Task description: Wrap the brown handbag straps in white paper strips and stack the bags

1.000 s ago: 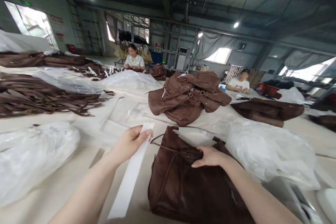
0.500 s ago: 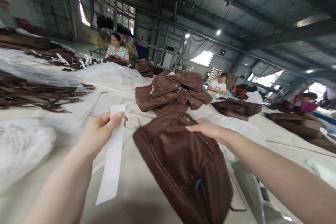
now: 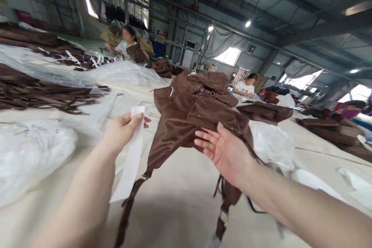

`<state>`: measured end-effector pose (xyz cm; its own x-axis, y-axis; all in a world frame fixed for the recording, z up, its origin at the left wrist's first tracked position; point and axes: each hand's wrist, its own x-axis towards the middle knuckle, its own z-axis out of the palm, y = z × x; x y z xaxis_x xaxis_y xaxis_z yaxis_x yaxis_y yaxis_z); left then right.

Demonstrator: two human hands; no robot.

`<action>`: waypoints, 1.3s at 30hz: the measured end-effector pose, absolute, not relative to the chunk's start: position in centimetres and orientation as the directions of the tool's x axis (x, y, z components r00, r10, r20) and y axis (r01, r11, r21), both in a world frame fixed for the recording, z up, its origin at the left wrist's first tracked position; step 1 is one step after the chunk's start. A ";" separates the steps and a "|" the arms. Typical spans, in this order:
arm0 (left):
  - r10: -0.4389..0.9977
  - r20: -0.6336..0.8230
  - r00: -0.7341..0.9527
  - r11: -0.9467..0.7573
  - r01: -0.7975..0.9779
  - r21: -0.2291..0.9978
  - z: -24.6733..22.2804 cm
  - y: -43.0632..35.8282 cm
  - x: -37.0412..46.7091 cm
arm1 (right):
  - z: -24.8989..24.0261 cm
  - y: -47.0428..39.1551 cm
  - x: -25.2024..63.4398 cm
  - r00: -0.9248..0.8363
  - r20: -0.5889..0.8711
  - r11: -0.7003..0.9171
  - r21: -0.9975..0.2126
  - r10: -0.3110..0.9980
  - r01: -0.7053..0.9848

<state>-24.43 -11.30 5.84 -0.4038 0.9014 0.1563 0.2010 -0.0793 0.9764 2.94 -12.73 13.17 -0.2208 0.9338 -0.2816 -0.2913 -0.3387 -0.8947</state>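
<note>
Straps: two, one left and one right, running from the bag's near corners toward the near edge of view.
Surface: pale, showing between those straps.
Right hand: fingers spread and pointing left, palm facing the wearer, thumb up at the zipped face of the bag; whether it bears any weight, I cannot tell.
White strip: left of the bag, long axis near to far, its near end slanting left and close to the left strap; contact there unclear.
Left hand: pinching the strip near its far end, thumb over the front.
Brown bag: far-left of the right hand's palm, right of the left hand; the right hand is nearer, right at it, while the left is apart.
Zip: long axis left to right, its right end dipping slightly nearer; folds hide the bag's own long axis.
Bag pile: just beyond the brown bag, overlapping it in view; touching or apart, I cannot tell.
Co-worker: far left, beyond the plastic sheeting.
</note>
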 end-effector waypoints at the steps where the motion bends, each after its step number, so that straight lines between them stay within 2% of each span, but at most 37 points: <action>1: 0.907 0.177 -0.383 -0.073 0.271 0.960 5.6 -11.0 -24.3 | 10.8 -12.6 2.9 -0.210 -0.325 -0.377 -0.877 0.922 -0.299; 3: 0.906 0.249 -0.343 -0.072 0.453 0.888 5.2 -10.6 -24.2 | 6.0 -12.5 2.9 -0.175 -0.488 -0.518 -0.815 0.855 -0.259; 5: 0.908 0.302 -0.291 -0.079 0.588 0.805 5.1 -10.5 -24.0 | 2.1 -12.9 3.0 -0.191 -0.643 -0.667 -0.737 0.742 -0.111; 7: 0.925 0.300 -0.235 -0.090 0.630 0.771 5.1 -10.6 -23.7 | 0.2 -13.7 3.2 -0.304 -0.669 -0.681 -0.727 0.678 0.082; 9: 0.951 0.263 -0.165 -0.111 0.610 0.785 5.3 -10.9 -23.2 | 0.4 -14.1 3.7 -0.447 -0.571 -0.520 -0.818 0.689 0.244; 11: 0.972 0.221 -0.075 -0.144 0.552 0.821 5.7 -11.2 -22.6 | 2.2 -13.6 4.7 -0.520 -0.414 -0.257 -0.902 0.747 0.348; 13: 0.977 0.213 0.010 -0.190 0.491 0.850 5.9 -11.6 -21.8 | 4.1 -12.2 6.3 -0.493 -0.263 -0.006 -0.886 0.829 0.464; 14: 0.974 0.222 0.046 -0.217 0.473 0.854 6.0 -11.7 -21.4 | 4.8 -11.5 7.2 -0.464 -0.198 0.102 -0.833 0.863 0.545; 16: 0.965 0.239 0.111 -0.263 0.469 0.843 6.0 -11.9 -20.7 | 4.8 -10.7 9.1 -0.420 -0.092 0.268 -0.644 0.903 0.717; 19: 0.959 0.209 0.192 -0.278 0.495 0.823 5.6 -11.6 -19.7 | 1.6 -12.3 11.3 -0.438 -0.044 0.398 -0.344 0.898 0.850; 22: 0.954 0.164 0.252 -0.273 0.497 0.824 4.7 -10.8 -18.6 | -3.5 -15.7 12.0 -0.473 -0.092 0.447 -0.210 0.876 0.869; 26: 0.928 0.090 0.362 -0.285 0.531 0.798 3.1 -9.7 -16.7 | -6.7 -16.1 12.1 -0.509 0.000 0.506 -0.104 0.861 0.856; 30: 0.905 0.012 0.425 -0.312 0.646 0.697 1.7 -9.5 -15.1 | -4.3 -10.8 13.6 -0.540 -0.018 0.537 -0.081 0.842 0.840; 33: 0.868 -0.017 0.496 -0.369 0.668 0.646 0.7 -9.6 -14.1 | -2.3 -7.7 14.9 -0.503 -0.090 0.489 -0.136 0.860 0.861; 37: 0.858 -0.039 0.512 -0.336 0.616 0.712 -0.4 -9.6 -12.8 | -2.0 -6.6 15.0 -0.250 -0.183 0.207 -0.226 0.951 0.952; 39: 0.874 -0.045 0.483 -0.284 0.584 0.761 -0.8 -9.5 -12.1 | -2.7 -6.8 14.6 -0.187 -0.238 0.122 -0.265 0.953 0.957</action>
<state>-12.06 -9.54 -0.77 0.4832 0.8744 -0.0447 0.5840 -0.2839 0.7605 14.61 -6.75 -2.67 -0.1871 0.9532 -0.2375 0.9565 0.1217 -0.2650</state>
